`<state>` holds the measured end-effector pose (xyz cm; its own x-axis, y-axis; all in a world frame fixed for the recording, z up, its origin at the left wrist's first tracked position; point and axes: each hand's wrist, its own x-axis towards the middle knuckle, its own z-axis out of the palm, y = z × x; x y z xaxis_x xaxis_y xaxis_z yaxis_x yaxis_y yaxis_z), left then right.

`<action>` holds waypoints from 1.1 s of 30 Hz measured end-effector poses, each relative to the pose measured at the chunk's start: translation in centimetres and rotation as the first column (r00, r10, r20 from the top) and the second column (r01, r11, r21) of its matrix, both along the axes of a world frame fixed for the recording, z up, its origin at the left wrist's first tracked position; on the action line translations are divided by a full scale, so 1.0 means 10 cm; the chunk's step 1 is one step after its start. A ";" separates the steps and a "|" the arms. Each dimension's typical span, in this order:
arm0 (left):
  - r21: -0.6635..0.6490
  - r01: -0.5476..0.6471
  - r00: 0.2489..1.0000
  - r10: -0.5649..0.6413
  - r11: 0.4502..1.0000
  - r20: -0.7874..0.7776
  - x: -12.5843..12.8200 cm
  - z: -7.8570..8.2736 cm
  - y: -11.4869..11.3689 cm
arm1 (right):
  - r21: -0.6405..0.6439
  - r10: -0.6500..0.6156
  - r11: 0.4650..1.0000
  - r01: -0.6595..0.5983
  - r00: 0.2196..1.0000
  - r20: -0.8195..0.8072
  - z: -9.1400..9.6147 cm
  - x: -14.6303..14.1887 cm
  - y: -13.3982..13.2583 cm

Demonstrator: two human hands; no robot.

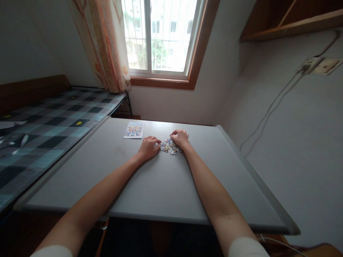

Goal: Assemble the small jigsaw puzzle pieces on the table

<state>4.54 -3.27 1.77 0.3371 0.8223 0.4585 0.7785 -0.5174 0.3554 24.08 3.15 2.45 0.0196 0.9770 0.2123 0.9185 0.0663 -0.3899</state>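
A small heap of colourful jigsaw puzzle pieces [166, 145] lies loose on the grey-white table [160, 185], with a few pieces spread toward me. At the heap's left edge rests my left hand [149, 147], its fingers curled and the thumb and index tips close together; what is between them is too small to make out. My right hand [181, 138] covers the heap's upper right part. Its fingertips are pinched together over the pieces, and whatever they grip is hidden. To the left of my left hand, a printed picture sheet [134, 130] lies flat.
A bed with a checked cover [61, 114] runs along the table's left side. Behind the table are a window [163, 39] and a patterned curtain [107, 46]. On the right wall, a cable [270, 107] hangs from a socket [311, 65], below a wooden shelf [294, 26].
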 end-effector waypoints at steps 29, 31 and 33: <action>-0.013 0.008 1.000 -0.008 1.000 0.006 -0.02 -0.03 0.02 | 0.012 -0.014 1.000 0.015 0.995 -0.095 0.00 0.14 0.05; -0.011 0.007 1.000 -0.007 1.000 0.002 -0.02 -0.03 0.02 | -0.005 0.023 1.000 -0.024 0.997 -0.073 0.00 0.11 0.02; -0.008 0.007 1.000 -0.007 1.000 -0.004 -0.01 -0.02 0.02 | -0.019 0.048 0.999 -0.048 0.998 -0.036 0.00 0.07 0.00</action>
